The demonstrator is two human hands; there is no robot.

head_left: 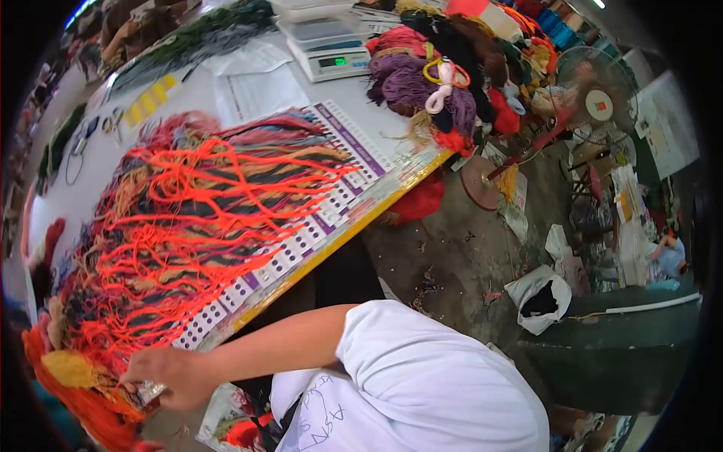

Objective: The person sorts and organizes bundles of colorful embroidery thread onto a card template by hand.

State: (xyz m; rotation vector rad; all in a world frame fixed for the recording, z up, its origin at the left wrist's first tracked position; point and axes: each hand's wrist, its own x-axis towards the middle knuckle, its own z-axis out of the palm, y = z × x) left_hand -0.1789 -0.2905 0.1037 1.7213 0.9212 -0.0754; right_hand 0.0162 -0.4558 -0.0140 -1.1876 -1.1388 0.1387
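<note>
The right hand [172,378] of the person reaches out from a white sleeve [444,369] to the near left corner of the bench [98,177], at the near end of a broad spread of orange strands [203,194]. Its fingers are curled and held close together; whether this grip is clamped on a strand, I cannot tell. The orange strands lie across the bench over darker, pink and tan threads, and run rightward to a row of white and purple cards [350,143] punched with dark holes, set along the yellow-trimmed edge on the right. Just left of the hand, a yellow bundle [75,369] rests against a thick orange bundle [86,410] that hangs at the corner. Toward the far side are a pair of scissors [113,120], a yellow striped sheet [154,98], a white plastic sheet [260,87] and a long mass of dark green yarn [203,38]. A scale [325,62] with a lit green display stands far right of these, near a heap holding purple yarn [399,83] and a pale looped hank [443,94]. Beyond the right edge, a standing fan [599,105] and an open white bag [523,290] are on the floor [459,260].
</note>
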